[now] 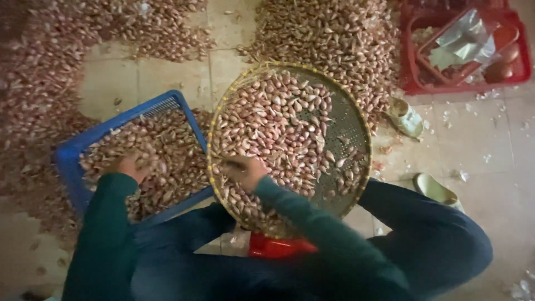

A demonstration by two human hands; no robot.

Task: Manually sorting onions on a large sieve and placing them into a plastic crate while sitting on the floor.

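Note:
A round woven sieve tray (348, 120) rests tilted on my lap, covered with pinkish garlic cloves (273, 120). My right hand (245, 170) lies on the cloves near the tray's lower left, fingers curled among them; whether it grips any I cannot tell. My left hand (132, 166) reaches into a blue plastic basket (67, 159) to the left, pressed into the cloves (173, 150) that fill it, fingers buried. Both arms wear dark green sleeves.
Large heaps of cloves (329, 28) cover the tiled floor at the back and left. A red basket (409, 61) with plastic bags and bowls stands at the back right. Two pale sandals (405, 117) lie on the right. A red stool (276, 246) shows between my knees.

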